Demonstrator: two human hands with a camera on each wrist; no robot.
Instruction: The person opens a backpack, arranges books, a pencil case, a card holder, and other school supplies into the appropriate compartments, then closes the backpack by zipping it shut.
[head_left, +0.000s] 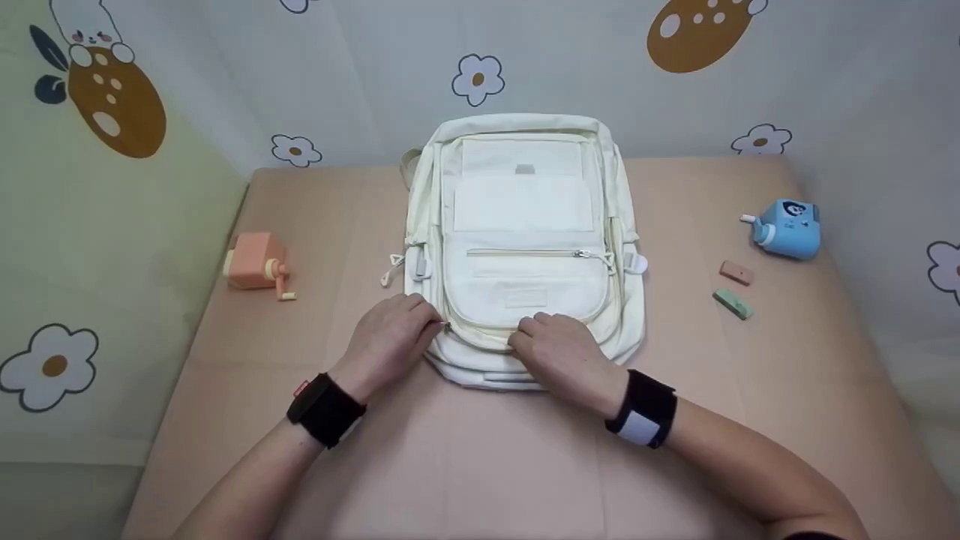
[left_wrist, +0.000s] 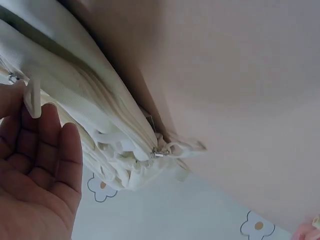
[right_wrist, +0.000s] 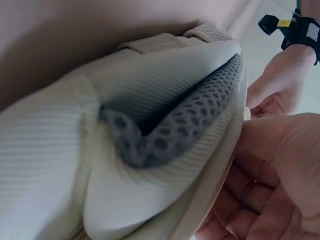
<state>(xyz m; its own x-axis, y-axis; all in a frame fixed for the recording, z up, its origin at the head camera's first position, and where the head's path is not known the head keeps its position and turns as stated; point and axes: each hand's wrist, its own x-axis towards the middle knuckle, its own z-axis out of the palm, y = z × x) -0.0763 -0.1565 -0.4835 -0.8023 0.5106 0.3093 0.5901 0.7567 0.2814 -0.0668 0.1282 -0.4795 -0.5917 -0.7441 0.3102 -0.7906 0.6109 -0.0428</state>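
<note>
A cream backpack [head_left: 525, 206] lies front side up on the table, its top toward the far wall. At the lower left of its front pocket, my left hand [head_left: 394, 334] pinches a zipper pull [left_wrist: 34, 100] between thumb and fingers. My right hand [head_left: 566, 356] grips the fabric at the pocket's lower edge, right of the middle. In the right wrist view, a side pocket [right_wrist: 165, 125] with grey mesh lining gapes beside that hand's thumb. Another zipper slider [left_wrist: 160, 154] with a cord loop shows along the bag's side in the left wrist view.
An orange pencil sharpener [head_left: 259, 261] with a crank stands on the left. On the right are a blue pencil sharpener [head_left: 787, 229], a pink eraser [head_left: 736, 272] and a green eraser [head_left: 733, 303]. A patterned curtain [head_left: 375, 82] rises behind the table.
</note>
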